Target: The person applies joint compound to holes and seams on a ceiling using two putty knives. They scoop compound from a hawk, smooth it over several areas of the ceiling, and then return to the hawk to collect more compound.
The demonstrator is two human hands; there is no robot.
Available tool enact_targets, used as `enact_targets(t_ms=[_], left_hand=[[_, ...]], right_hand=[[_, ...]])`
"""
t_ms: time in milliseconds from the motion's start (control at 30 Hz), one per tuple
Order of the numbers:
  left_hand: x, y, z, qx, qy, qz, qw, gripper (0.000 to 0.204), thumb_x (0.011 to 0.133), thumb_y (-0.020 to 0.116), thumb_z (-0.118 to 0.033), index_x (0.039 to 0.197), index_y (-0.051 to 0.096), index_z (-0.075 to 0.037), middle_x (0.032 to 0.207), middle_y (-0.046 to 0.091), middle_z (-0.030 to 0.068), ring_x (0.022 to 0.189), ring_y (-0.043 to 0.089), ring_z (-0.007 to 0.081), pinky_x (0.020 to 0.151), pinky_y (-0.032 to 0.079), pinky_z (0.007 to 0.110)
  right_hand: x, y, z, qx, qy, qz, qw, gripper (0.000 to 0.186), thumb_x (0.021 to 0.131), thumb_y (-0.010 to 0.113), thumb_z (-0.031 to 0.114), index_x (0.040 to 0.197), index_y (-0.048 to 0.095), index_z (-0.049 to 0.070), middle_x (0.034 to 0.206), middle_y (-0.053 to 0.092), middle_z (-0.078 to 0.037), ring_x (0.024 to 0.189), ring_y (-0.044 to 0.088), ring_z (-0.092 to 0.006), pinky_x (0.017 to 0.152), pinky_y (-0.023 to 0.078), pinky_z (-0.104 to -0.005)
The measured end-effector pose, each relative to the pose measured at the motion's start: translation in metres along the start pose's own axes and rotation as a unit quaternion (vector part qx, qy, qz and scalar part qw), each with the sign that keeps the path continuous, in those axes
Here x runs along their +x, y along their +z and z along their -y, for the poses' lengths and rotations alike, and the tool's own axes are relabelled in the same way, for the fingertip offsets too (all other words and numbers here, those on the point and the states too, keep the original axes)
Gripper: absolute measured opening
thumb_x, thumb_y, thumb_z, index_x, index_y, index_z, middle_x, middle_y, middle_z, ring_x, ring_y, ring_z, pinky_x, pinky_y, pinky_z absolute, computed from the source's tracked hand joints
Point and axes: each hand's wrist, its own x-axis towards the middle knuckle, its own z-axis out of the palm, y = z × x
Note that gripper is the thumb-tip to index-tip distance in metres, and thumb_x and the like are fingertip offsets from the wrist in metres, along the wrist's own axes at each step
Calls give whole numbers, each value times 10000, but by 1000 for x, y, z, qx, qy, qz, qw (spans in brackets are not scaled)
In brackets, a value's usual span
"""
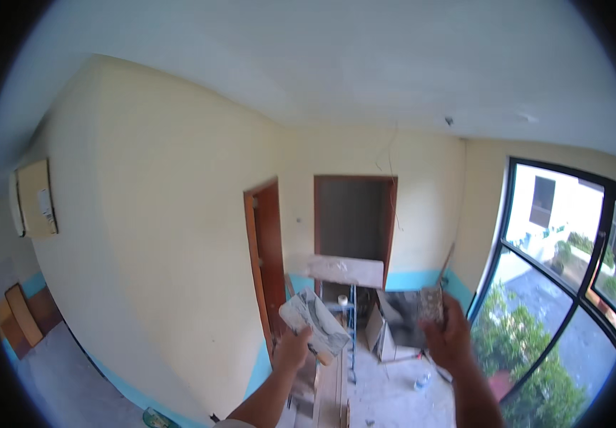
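My left hand (293, 349) is closed round the grip of a plasterer's hawk (315, 324), a flat rectangular plate smeared with white and grey plaster. It is tilted and held up in front of me. On the right, my right hand (450, 335) is closed on a plastering trowel (402, 314). Its wide dark grey blade points left, and pale, crusty plaster covers the part by my fingers. A gap separates the two tools, and neither touches a wall or the ceiling (365, 78).
Below stands a blue stepladder (353, 328) near a pale plank (346, 270). Loose boards (374, 332) and a bottle (422, 381) are on the floor. An orange-brown door (271, 250) is at left, a dark doorway (351, 217) ahead, a large window (557, 242) at right. Thin wires (391, 167) hang down.
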Motion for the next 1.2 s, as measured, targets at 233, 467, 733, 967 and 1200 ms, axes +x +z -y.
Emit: enact_targets(t_ms=[233, 467, 733, 967, 1200], left_hand=[[-79, 17, -97, 88, 78, 177, 977, 366, 897, 575, -135, 1235, 527, -4, 1166, 598, 138, 1093, 564, 261, 948, 425, 375], [-55, 25, 36, 101, 296, 465, 828, 535, 770, 719, -136, 1272, 546, -66, 1305, 494, 193, 1241, 466, 374, 1059, 350, 440], [-68, 17, -18, 230, 457, 380, 771, 556, 750, 715, -112, 1279, 546, -87, 1252, 533, 160, 1203, 492, 348, 1021, 389, 437], [-62, -2, 11, 330, 360, 357, 796, 430, 808, 632, -86, 1232, 563, -61, 1202, 585, 156, 1141, 549, 293, 950, 450, 387], [-101, 14, -53, -205, -222, 117, 946, 325, 761, 699, -259, 955, 669, 0, 945, 665, 131, 866, 658, 259, 814, 502, 371]], right_hand=[[-88, 109, -150, 614, 435, -46, 656, 344, 965, 446, 224, 1218, 517, 2, 1108, 634, -149, 973, 652, -296, 867, 541, -446], [-87, 102, -104, 627, 421, 20, 655, 393, 993, 374, 249, 1256, 483, -21, 1138, 621, -166, 1014, 638, -309, 892, 529, -464], [-93, 94, -99, 666, 393, -20, 633, 403, 992, 357, 234, 1294, 453, -16, 1215, 581, -175, 1091, 597, -331, 951, 487, -493], [-73, 64, -56, 673, 323, -64, 662, 392, 972, 492, 262, 1284, 461, 27, 1169, 572, -126, 1035, 593, -236, 887, 498, -411], [-73, 88, -53, 302, 134, -218, 919, 320, 997, 426, 277, 1169, 443, 8, 1139, 531, -154, 1009, 565, -259, 849, 473, -404]])
